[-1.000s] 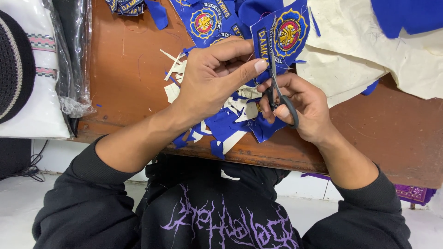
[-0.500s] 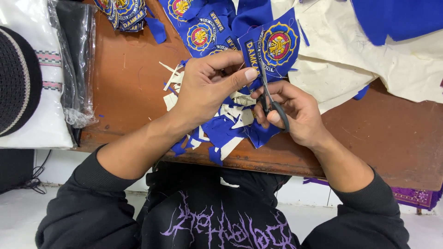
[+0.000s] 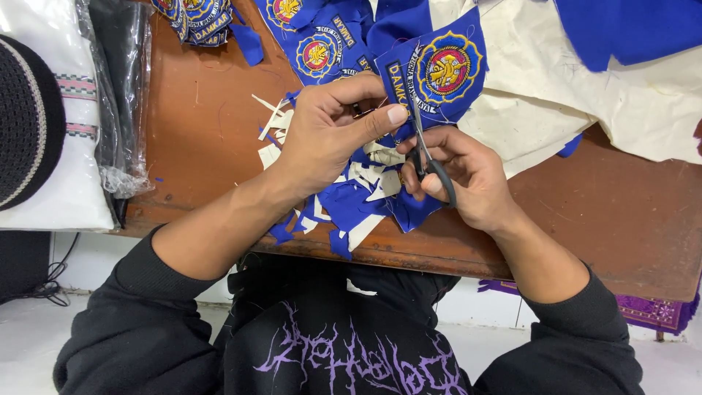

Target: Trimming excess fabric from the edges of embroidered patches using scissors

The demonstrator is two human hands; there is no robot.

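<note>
My left hand [image 3: 329,132] pinches the left edge of a blue embroidered patch [image 3: 439,73] that has a round red and yellow emblem. My right hand [image 3: 461,175] grips small black-handled scissors [image 3: 428,157], whose blades point up into the patch's lower edge next to my left thumb. Under both hands lies a heap of blue and white fabric scraps [image 3: 351,197] on the brown wooden table [image 3: 621,219].
More blue patches [image 3: 314,51] lie at the table's far side, with another bunch [image 3: 194,18] at the top left. Cream cloth [image 3: 585,95] and blue fabric [image 3: 636,25] cover the right rear. A plastic-wrapped bundle [image 3: 121,95] and a dark knitted cap [image 3: 25,121] sit on the left.
The view has shifted slightly. The patch has turned a little between my hands, and the scissors keep working along its lower edge.
</note>
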